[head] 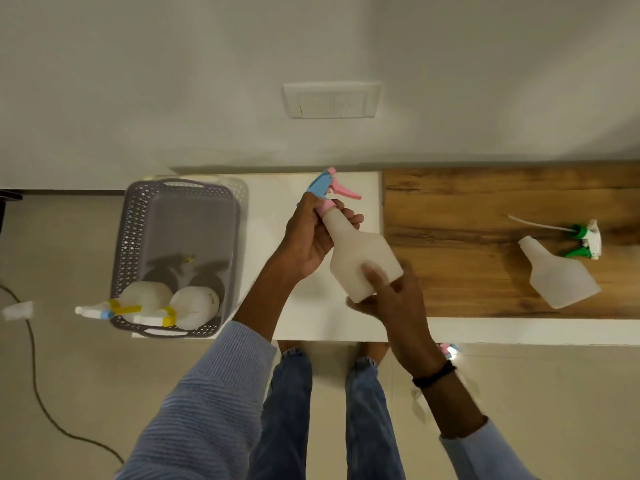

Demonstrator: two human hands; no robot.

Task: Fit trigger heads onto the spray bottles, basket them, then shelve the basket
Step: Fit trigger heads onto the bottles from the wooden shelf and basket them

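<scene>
Basket: the grey perforated basket (175, 258) sits at the left end of the white counter (311, 313), and there are two capped bottles (173, 303) lying in its near end, their yellow-collared trigger heads poking over the rim
Left hand: the left hand (306, 237) is curled around the neck of the bottle, fingers closed right at the pink collar
Trigger head: the blue and pink trigger head (330, 187) is on top of the held bottle, tilted away toward the wall
Held bottle: the translucent white spray bottle (360, 258) is up off the counter, leaning left
Right hand: the right hand (391, 296) cups the bottle's base from below, thumb pressed on its side
Wooden top: one uncapped bottle (559, 275) lies on its side on the wooden surface (450, 209), just beside a loose green and white trigger head (585, 240)
</scene>
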